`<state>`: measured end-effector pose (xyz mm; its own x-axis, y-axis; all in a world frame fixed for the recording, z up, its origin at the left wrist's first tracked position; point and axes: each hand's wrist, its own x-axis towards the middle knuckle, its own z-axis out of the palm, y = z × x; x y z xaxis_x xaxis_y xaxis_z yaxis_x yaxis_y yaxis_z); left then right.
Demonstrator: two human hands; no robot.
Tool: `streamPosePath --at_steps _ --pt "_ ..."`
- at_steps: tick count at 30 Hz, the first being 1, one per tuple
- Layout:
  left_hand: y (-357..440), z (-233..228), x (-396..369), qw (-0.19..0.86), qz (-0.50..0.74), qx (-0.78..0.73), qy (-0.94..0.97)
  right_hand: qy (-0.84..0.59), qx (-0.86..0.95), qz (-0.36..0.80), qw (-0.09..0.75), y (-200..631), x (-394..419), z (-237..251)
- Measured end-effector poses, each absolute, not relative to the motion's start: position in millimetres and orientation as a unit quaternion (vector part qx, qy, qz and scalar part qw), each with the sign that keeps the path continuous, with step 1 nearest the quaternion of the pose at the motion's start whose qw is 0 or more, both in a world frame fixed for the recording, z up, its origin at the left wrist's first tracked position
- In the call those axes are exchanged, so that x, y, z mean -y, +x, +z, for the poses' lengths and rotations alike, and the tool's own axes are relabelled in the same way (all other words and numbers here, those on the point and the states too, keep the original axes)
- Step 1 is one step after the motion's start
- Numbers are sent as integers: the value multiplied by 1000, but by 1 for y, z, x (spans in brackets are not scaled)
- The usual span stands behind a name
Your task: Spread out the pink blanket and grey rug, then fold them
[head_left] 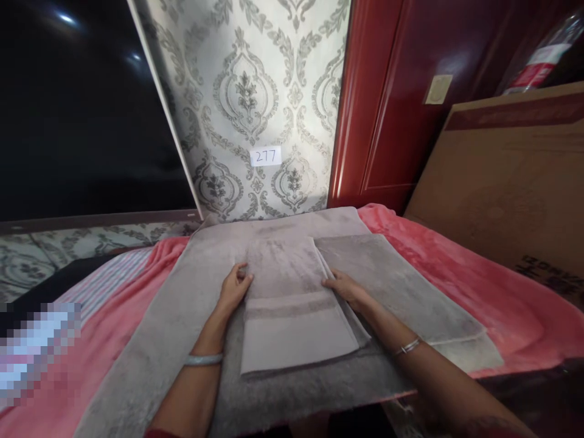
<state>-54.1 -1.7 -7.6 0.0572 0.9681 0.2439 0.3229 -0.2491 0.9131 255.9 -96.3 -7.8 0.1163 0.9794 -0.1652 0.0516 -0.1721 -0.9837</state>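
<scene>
Forearms, bangled — left hand (235, 286) and right hand (344, 288) flat, fingers loose, pressing the folded towel's (292, 310) side edges. Step, likely: smoothing the fold; next wants gripping an edge.

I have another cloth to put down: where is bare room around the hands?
Free: large grey towel left of the left hand, and its strip beyond the folded towel. Crowded: right hand sits against a second folded towel.
</scene>
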Motion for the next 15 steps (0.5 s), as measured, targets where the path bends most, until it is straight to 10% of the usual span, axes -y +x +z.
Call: streamPosePath --at_steps 15 --pt "-48 -10 4 387 470 -481 631 -737 449 242 443 263 30 -4"
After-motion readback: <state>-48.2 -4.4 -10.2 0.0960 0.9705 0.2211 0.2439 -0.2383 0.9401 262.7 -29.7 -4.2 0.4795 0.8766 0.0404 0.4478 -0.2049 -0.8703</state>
